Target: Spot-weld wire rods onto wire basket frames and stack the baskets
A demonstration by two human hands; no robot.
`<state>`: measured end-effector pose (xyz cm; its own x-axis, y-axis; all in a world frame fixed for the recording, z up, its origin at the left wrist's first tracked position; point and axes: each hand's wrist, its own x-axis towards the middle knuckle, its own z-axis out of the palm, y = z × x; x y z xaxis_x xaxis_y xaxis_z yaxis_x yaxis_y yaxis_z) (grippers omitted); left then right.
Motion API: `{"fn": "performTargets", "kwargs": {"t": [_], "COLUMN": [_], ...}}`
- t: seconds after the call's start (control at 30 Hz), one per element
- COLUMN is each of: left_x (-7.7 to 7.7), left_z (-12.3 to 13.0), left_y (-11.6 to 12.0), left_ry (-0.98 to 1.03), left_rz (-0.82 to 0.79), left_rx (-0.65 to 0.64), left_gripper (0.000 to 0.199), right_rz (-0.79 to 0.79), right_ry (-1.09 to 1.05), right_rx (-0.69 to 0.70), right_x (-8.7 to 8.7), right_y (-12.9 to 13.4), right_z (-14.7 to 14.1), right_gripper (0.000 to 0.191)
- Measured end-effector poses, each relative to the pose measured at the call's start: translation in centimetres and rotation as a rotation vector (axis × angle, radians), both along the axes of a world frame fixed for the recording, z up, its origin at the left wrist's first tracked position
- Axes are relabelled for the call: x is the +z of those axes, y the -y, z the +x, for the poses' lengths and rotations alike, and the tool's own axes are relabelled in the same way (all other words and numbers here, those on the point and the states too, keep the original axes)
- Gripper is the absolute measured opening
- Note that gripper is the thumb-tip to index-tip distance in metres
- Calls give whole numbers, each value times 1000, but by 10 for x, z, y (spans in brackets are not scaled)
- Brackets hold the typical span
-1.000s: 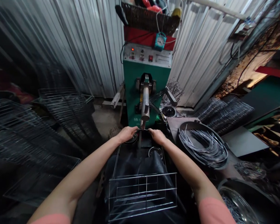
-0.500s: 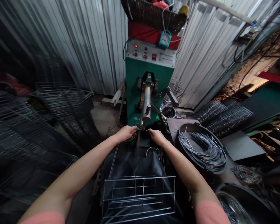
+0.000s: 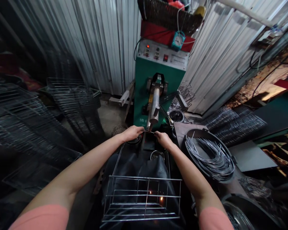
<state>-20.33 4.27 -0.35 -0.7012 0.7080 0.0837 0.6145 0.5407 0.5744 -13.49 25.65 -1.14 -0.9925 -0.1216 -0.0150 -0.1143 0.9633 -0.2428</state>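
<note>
A short piece of thin wire (image 3: pixel 149 131) spans the gap between my two hands, under the electrode tip of a green spot welder (image 3: pixel 144 76). My left hand (image 3: pixel 132 133) pinches the wire's left end. On its right end, the fingers of my right hand (image 3: pixel 163 139) are closed. The welder's metal arm (image 3: pixel 155 107) points down toward the wire's middle. Nearer to me, a wire basket frame (image 3: pixel 146 195) rests over a dark apron (image 3: pixel 134 166). Two bright orange sparks show among its bars.
Bent wires fill a round black tray (image 3: pixel 187 148) on the right, with another round container (image 3: pixel 254 204) in front of it. Stacked wire racks (image 3: pixel 74 102) stand at the left. Behind is a corrugated metal wall (image 3: pixel 105 41). A woven basket (image 3: pixel 158 14) sits above the welder.
Orange sparks have appeared near the basket frame. The view has shifted slightly, so the welder sits farther right. Both hands keep their grip on the wire at the electrode.
</note>
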Motion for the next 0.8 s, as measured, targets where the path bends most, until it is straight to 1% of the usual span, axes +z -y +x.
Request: {"fn": "performTargets", "kwargs": {"t": [0.17,0.5,0.7,0.8], "left_x": [3,3,0,1], "left_z": [-1,-3,-5,-5], "left_y": [-1,-2,-2,-2], "left_ry": [23,19,25,41], "left_rz": [-20,-42,-32,-35], "left_rx": [-9,2,12,29], "left_gripper": [25,26,24,23], "right_rz": [-51,-99,-159,-234], "right_ry": [3,-5,-8,-6], "right_rx": [9,-17,-32,-30], "right_x": [1,2,0,-2], "right_y": [-1,0,-1,-3], "right_z": [0,-1,-4,-6], "right_gripper": [21,20,18,18]}}
